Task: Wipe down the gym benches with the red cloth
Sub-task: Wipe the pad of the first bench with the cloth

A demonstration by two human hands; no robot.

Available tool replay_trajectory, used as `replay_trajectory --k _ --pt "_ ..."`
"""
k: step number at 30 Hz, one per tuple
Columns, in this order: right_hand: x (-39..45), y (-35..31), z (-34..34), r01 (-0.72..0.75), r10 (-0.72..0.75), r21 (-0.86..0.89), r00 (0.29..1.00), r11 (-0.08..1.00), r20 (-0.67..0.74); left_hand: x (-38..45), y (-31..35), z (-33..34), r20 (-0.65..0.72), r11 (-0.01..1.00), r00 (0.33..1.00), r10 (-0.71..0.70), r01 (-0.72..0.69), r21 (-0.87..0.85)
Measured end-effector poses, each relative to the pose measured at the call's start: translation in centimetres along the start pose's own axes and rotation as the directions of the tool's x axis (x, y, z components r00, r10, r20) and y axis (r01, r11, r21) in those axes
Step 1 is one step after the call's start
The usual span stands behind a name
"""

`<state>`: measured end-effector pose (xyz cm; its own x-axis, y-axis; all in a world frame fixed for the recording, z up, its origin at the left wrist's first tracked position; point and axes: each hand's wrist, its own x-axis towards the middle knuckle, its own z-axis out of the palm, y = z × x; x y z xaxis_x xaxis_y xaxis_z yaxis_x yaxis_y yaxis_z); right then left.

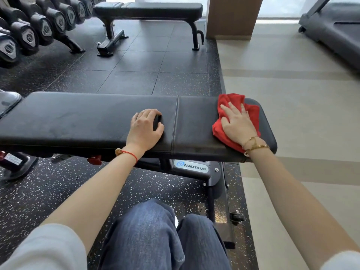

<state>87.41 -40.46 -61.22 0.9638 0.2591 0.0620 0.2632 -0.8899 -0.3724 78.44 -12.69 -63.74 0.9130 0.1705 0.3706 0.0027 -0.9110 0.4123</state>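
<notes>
Red cloth (236,118): bunched at the near bench's (87,117) right end.
Right hand (236,123): fingers spread flat, pressing it down.
Left hand (146,127): loosely curled, empty — bracing.
Left: most of this pad, likely — plus the far bench (148,8).

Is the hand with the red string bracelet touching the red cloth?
Apart. The head view shows the left hand on the black padded bench, bare padding separating it from the red cloth.
</notes>
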Motion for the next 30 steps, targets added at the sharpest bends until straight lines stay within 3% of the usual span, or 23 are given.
replay_trajectory --k 6,11,14,17,21,24,30 --pt "-4.4 3.1 0.1 0.109 -0.108 0.031 0.993 0.994 -0.047 -0.1 -0.2 0.1 0.016 1.0 1.0 0.001 -0.001 -0.009" --pt "0.9 3.7 -1.5 -0.053 0.053 0.024 0.999 0.998 -0.006 -0.3 0.1 0.1 0.012 1.0 1.0 -0.004 0.004 0.005" --pt "3.4 2.2 -1.5 -0.061 0.06 0.006 0.997 0.998 0.038 -0.2 0.3 0.2 -0.004 1.0 1.0 -0.011 0.011 0.009" --pt "3.3 -0.5 -0.5 0.045 -0.043 -0.048 0.998 0.998 0.053 -0.1 0.3 0.2 -0.017 1.0 1.0 -0.013 0.013 0.02" --pt "0.0 -4.3 1.7 0.251 -0.25 0.005 0.965 0.968 0.08 -0.1 0.4 0.2 -0.017 1.0 1.0 -0.013 0.013 0.022" --pt "-3.0 -4.5 2.1 0.313 -0.315 0.05 0.948 0.948 0.035 -0.1 0.3 0.2 -0.007 1.0 1.0 -0.008 0.008 0.019" --pt "-4.5 1.8 0.0 0.15 -0.145 0.054 0.985 0.987 -0.092 -0.1 0.0 0.2 0.001 1.0 1.0 -0.002 0.002 0.02"
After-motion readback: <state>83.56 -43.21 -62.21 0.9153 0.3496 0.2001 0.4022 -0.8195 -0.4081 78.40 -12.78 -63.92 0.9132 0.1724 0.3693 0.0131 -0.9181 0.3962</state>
